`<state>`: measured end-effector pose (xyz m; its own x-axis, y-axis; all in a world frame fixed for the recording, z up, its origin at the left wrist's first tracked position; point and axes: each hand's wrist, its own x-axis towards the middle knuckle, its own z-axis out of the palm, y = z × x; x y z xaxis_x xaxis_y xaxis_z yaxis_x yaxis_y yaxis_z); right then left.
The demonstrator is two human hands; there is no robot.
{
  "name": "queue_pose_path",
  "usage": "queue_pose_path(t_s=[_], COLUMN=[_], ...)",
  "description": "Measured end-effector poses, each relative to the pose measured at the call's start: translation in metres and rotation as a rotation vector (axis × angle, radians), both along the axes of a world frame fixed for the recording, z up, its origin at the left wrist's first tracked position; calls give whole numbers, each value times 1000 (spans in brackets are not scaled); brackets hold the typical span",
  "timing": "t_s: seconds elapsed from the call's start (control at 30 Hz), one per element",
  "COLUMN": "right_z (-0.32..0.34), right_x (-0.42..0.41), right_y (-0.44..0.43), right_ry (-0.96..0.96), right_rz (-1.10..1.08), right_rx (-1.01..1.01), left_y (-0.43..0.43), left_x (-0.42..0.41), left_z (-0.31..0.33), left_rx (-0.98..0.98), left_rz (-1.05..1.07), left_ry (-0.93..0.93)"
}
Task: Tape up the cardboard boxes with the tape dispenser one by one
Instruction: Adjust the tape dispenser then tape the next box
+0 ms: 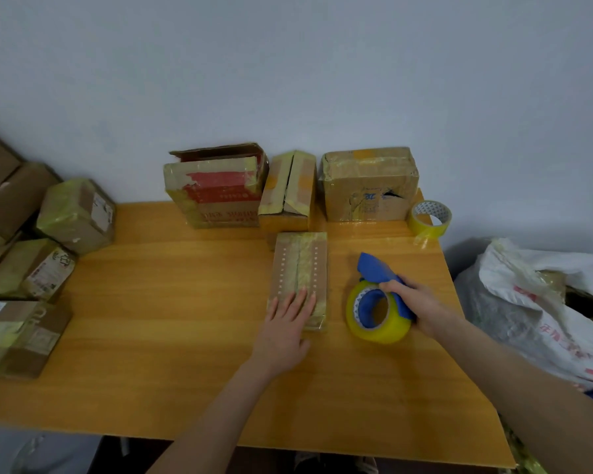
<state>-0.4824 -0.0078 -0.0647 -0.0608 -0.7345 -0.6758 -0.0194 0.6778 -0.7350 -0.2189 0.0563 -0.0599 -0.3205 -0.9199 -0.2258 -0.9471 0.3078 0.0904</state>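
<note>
- Off the left edge of the surface (172, 302), a pile of taped boxes (31, 268) sits apart, likely finished ones kept out of the working area.
- Along the far edge, against the wall, stand a red-printed box (216, 189) with a flap up, a narrow box (288, 189) whose top seam gapes, and a large box (368, 184). They are probably queued for sealing.
- The flat box (300, 265) lies lengthwise mid-surface with yellowish tape over its seam.
- The left hand (288, 323) rests flat on its near end, fingers (300, 299) straight and close together, apparently smoothing the tape or steadying the box.
- Just right of it, the tape dispenser (377, 306) rests on the surface. The right hand (415, 302) holds it, fingers wrapped around its blue handle, keeping it ready.
- A spare tape roll (430, 217) waits at the far right corner, within reach.
</note>
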Motion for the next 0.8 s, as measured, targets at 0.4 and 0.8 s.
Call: queue_pose_path(t_s=[0.4,0.8], right_z=[19,13], right_x=[9,158], right_y=[9,60], right_ry=[787,638], right_rz=[397,521], right_rx=[-276,-375], left_y=[0,-4], left_x=[9,9], left_z=[7,-3], left_rx=[-4,119], left_rz=[150,636], left_ry=[390,747])
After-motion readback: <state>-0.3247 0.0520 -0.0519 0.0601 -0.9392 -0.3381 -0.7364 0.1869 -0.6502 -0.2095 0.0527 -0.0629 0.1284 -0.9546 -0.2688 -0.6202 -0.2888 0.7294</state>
